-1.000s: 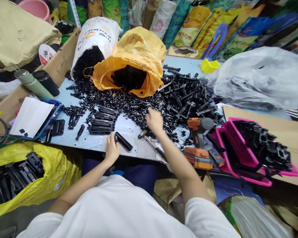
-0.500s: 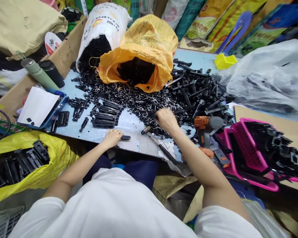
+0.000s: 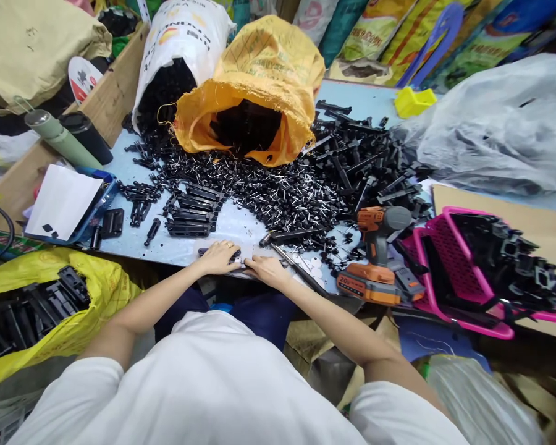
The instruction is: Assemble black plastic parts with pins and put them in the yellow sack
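My left hand [image 3: 219, 257] lies at the front edge of the worktable, its fingers closed over a flat black plastic part [image 3: 204, 252]. Right beside it, my right hand [image 3: 267, 271] has its fingertips together, almost meeting the left fingers; whatever they pinch is too small or hidden. A hammer [image 3: 301, 269] rests just right of that hand, with a long black bar [image 3: 299, 234] lying above its head. Behind my hands spreads a heap of small black pieces with metal pins [image 3: 278, 194]. Several long black parts [image 3: 192, 213] are lined up to the left.
An orange cordless drill [image 3: 375, 247] stands at right, before a pink basket [image 3: 472, 266] of black parts. An orange sack [image 3: 259, 62] and a white sack [image 3: 180, 31] lie open at the back. At lower left is a yellow bag [image 3: 115, 284]; two bottles [image 3: 58, 133] stand beyond it.
My right hand has come down and left from the heap to beside my left hand. The left hand has shifted slightly right over the part. The view has moved slightly.
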Demonstrator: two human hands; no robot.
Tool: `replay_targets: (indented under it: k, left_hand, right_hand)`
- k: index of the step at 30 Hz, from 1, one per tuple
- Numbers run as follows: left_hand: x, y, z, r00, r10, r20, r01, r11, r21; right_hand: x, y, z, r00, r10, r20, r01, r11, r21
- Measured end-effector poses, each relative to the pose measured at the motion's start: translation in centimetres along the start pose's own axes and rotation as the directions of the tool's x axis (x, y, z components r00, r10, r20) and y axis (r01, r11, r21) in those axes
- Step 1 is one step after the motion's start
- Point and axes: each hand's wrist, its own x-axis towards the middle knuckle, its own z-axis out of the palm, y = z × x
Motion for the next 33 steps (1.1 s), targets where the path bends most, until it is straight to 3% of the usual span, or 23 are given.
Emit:
replay_targets:
  k: [5,10,14,17,18,20,23,26,29,31,33]
  left_hand:
    - [-0.4,0.0,0.4,0.997,-0.033,-0.07,0.028,0.997,-0.074]
    - [-1.0,-0.6,0.9,0.99,-0.025,-0.14,0.009,0.994,-0.109]
    - [-0.4,-0.9,0.9,0.998,0.031,-0.063,-0.037,0.994,-0.101]
    - [2.3,-1.2,0.4,0.995,0.097,-0.003,-0.097,0.99,-0.101]
    - [3.8,-1.4,0.0,0.998,0.06,-0.025,-0.062,0.993,-0.097]
    - [7.3,-2.1,-0.7,0.983,-0.141,-0.113,0.132,0.988,-0.081]
    - [12.3,-2.9,-1.7,0.889,-0.414,-0.194,0.407,0.91,-0.076]
    - [14.8,-2.9,-2.2,0.877,-0.435,-0.204,0.425,0.9,-0.094]
    - [13.4,-2.7,-2.3,0.879,-0.419,-0.226,0.408,0.908,-0.095]
    - [10.3,-3.1,-2.3,0.859,-0.434,-0.271,0.405,0.9,-0.159]
    - [6.1,-4.1,-2.3,0.812,-0.5,-0.301,0.386,0.847,-0.366]
  right_hand:
    - [-0.4,-1.3,-1.2,0.994,0.095,-0.062,-0.096,0.995,-0.022]
    - [0.0,-1.6,-2.6,0.991,0.098,-0.096,-0.1,0.995,-0.016]
    - [0.1,-1.0,-2.3,0.991,0.102,-0.083,-0.1,0.995,0.022]
    - [0.0,0.2,-1.9,0.994,0.044,-0.103,-0.037,0.997,0.067]
    - [0.1,0.7,-1.9,0.991,0.038,-0.127,-0.027,0.996,0.084]
    - [0.8,2.1,-2.5,0.979,0.082,-0.188,-0.062,0.992,0.11]
    - [3.5,4.4,-3.9,0.921,0.281,-0.271,-0.265,0.96,0.093]
    - [7.2,6.1,-4.9,0.82,0.482,-0.308,-0.486,0.871,0.068]
    - [9.8,6.9,-4.8,0.788,0.541,-0.294,-0.552,0.832,0.054]
    - [10.4,7.0,-4.2,0.789,0.531,-0.311,-0.546,0.837,0.042]
    - [10.3,7.0,-3.6,0.797,0.502,-0.335,-0.523,0.852,0.032]
